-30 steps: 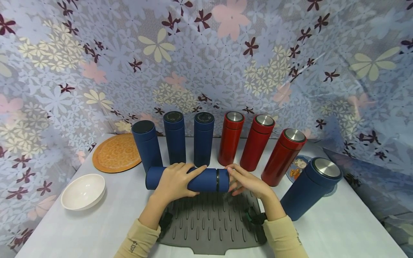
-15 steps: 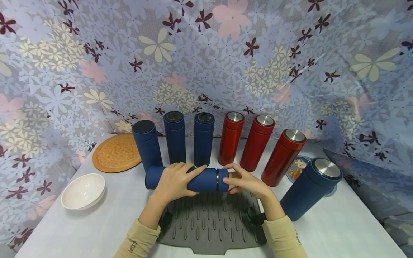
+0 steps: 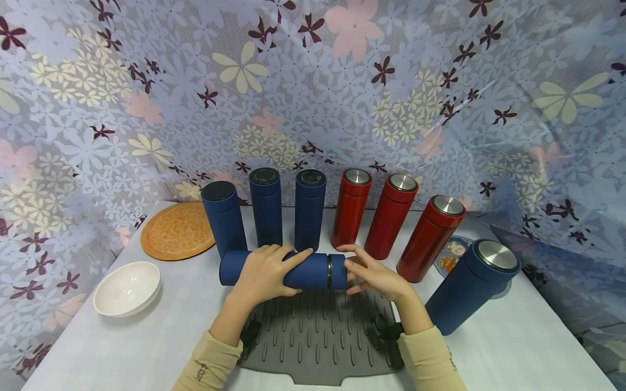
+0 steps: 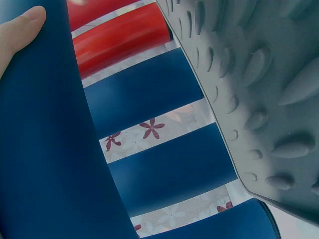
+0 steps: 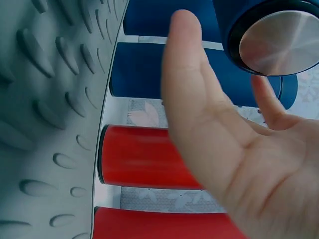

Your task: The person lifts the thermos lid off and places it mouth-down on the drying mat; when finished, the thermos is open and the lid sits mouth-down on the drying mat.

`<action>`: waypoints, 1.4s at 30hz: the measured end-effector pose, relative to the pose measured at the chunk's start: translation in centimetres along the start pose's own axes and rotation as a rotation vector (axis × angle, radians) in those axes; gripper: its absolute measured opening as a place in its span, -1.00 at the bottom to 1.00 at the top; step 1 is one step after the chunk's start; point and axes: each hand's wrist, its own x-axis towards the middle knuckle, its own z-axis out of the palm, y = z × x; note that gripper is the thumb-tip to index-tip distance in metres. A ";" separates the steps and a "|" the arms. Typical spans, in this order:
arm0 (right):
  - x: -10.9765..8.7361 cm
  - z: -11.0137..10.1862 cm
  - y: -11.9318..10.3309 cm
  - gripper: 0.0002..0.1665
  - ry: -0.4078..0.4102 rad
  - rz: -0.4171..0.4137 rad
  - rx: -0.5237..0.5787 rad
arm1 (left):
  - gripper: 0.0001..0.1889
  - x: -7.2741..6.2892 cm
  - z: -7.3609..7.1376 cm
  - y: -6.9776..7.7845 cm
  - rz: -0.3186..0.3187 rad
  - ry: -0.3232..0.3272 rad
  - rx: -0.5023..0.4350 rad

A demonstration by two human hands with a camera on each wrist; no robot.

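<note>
In the head view a dark blue thermos (image 3: 313, 271) lies sideways in the air over a grey ridged mat (image 3: 313, 331), its lid end to the right. My left hand (image 3: 264, 274) grips its body from above, fingers over the far side. At the lid end my right hand (image 3: 374, 277) has its fingers spread around the steel-topped lid (image 5: 281, 42). The right wrist view shows the right thumb (image 5: 184, 55) straight and apart from the lid, with a fingertip close behind the rim. A dark band separates lid and body.
Behind stand three blue thermoses (image 3: 308, 217) and three red thermoses (image 3: 350, 212). Another blue thermos (image 3: 469, 293) stands at right, near a cartoon-printed mat (image 3: 447, 255). A white bowl (image 3: 127, 290) and a round orange board (image 3: 178, 233) are at left. A floral cloth (image 3: 313, 108) hangs behind.
My right fingers came round onto the lid about half a second ago and have now spread off it again. My left hand keeps its grip, and the thermos has barely moved.
</note>
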 end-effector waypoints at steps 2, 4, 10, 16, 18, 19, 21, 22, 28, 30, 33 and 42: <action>0.0 0.0 -0.1 -0.25 0.021 0.039 -0.004 | -0.14 0.0 0.0 0.0 0.000 0.001 0.000; 0.1 0.0 -0.2 -0.19 0.044 0.079 -0.017 | -0.14 0.0 0.0 0.0 0.002 0.005 0.001; 0.1 0.1 -0.3 -0.27 0.033 0.103 -0.043 | -0.13 0.0 0.2 0.0 0.003 0.002 -0.001; 0.0 -0.2 0.0 -0.27 0.021 0.082 -0.006 | -0.13 0.0 0.1 0.0 0.002 -0.007 -0.003; -0.1 -0.3 0.1 -0.26 0.015 0.066 0.007 | -0.14 0.0 0.1 0.0 0.005 -0.007 -0.004; -0.1 -0.4 0.1 -0.26 0.009 0.053 0.015 | -0.14 0.0 0.1 0.0 0.006 -0.006 -0.004; -0.1 -0.5 0.2 -0.27 0.006 0.030 0.022 | -0.14 0.0 0.1 0.0 0.008 -0.005 -0.004; 0.0 -0.5 0.2 -0.26 0.005 0.018 0.022 | -0.14 0.0 0.1 0.0 0.008 -0.005 -0.005; 0.1 -0.5 0.3 -0.19 -0.010 -0.046 0.019 | -0.14 0.0 0.1 0.0 0.004 -0.013 -0.001; 0.0 -0.4 0.3 -0.18 -0.016 -0.058 0.020 | -0.14 0.0 0.1 0.0 0.002 -0.021 0.001; 0.0 -0.3 0.3 -0.20 -0.021 -0.057 0.029 | -0.14 0.0 0.1 0.0 -0.004 -0.031 -0.003; 0.2 0.7 -0.3 -0.11 0.051 0.145 -0.003 | -0.14 0.0 0.0 0.0 -0.003 -0.014 -0.005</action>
